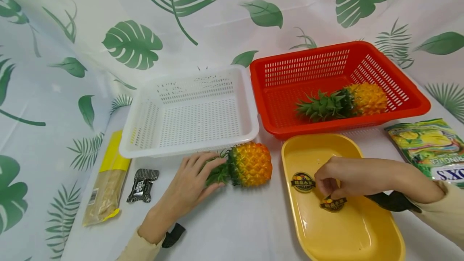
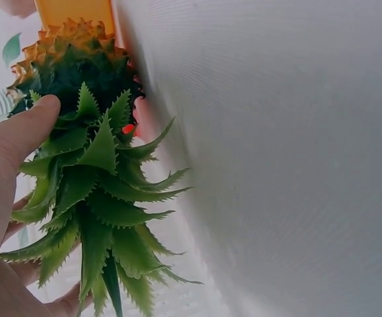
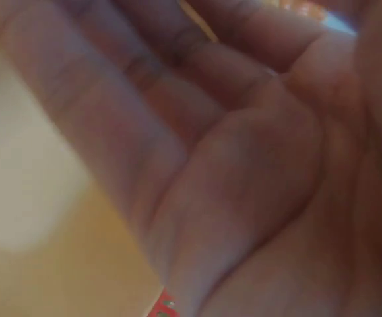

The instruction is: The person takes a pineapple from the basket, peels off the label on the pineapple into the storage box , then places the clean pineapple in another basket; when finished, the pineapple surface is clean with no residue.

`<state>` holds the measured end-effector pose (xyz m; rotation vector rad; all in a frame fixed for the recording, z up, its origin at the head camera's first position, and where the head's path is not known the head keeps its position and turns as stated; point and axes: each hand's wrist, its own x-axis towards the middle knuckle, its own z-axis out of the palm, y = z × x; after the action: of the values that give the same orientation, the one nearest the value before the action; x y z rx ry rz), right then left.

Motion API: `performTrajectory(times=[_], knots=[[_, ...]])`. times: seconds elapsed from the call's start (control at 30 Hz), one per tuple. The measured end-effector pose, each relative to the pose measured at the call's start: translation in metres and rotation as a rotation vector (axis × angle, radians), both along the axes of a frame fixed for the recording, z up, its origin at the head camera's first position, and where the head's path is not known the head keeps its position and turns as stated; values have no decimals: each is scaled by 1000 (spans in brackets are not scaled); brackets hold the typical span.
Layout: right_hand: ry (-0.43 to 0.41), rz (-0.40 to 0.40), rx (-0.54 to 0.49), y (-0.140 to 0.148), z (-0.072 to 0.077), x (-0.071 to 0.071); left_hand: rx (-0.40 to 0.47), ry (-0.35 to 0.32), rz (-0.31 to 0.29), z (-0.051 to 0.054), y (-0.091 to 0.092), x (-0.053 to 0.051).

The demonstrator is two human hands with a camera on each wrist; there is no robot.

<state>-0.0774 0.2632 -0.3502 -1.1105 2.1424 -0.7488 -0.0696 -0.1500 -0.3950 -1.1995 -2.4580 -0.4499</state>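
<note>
On the table lies a pineapple (image 1: 251, 164), orange with green spiky leaves (image 2: 101, 198). My left hand (image 1: 192, 178) grips it by the leafy crown, the thumb (image 2: 35, 125) on one side and the fingers behind the leaves. Over the yellow tray (image 1: 326, 237), my right hand (image 1: 348, 176) has its fingers curled and pinches the edge of a round black-and-gold sticker (image 1: 334, 205). Another such sticker (image 1: 303, 183) lies in the tray just left of the fingertips. In the right wrist view the palm (image 3: 243, 172) fills the picture and hides the fingertips.
A white basket (image 1: 199, 144) stands behind the pineapple. Beside it, a red basket (image 1: 301, 57) holds a second pineapple (image 1: 367, 99). A yellow-topped packet (image 1: 108, 180) and a small black packet (image 1: 142, 185) lie at left, a green bag (image 1: 431, 144) at right.
</note>
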Motion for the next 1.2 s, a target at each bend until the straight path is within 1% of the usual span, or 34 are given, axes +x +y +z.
performTrajectory(times=[0.1, 0.23, 0.33, 0.43, 0.6, 0.7, 0.8, 0.87, 0.93, 1.03, 1.13, 1.2], knots=[[1, -35, 44, -1, -3, 1, -2, -4, 3, 0, 0, 0], [-1, -70, 65, -1, -6, -1, -7, -3, 5, 0, -1, 0], [31, -79, 72, -1, -8, -3, -8, 3, 8, 0, -1, 0], [84, -84, 82, -2, -10, -6, -9, 9, 8, 0, -1, -1], [150, -106, 138, -4, -12, -6, -9, 19, 2, 0, -1, -1], [161, -126, 164, -6, -13, -6, -3, 25, 2, -2, -1, 0], [151, -148, 165, -7, -14, -6, 0, 28, 4, -3, -2, 0], [159, -154, 154, -7, -15, -6, -1, 29, 7, -3, -2, 1], [176, -169, 168, -7, -14, -6, 0, 33, 10, -4, -2, 1], [198, -201, 213, -6, -14, -4, 1, 37, 12, -4, -2, 1], [194, -226, 286, -7, -14, -1, 1, 36, 11, -4, -2, 1], [175, -233, 324, -8, -14, 1, 1, 37, 9, -4, -2, 1]])
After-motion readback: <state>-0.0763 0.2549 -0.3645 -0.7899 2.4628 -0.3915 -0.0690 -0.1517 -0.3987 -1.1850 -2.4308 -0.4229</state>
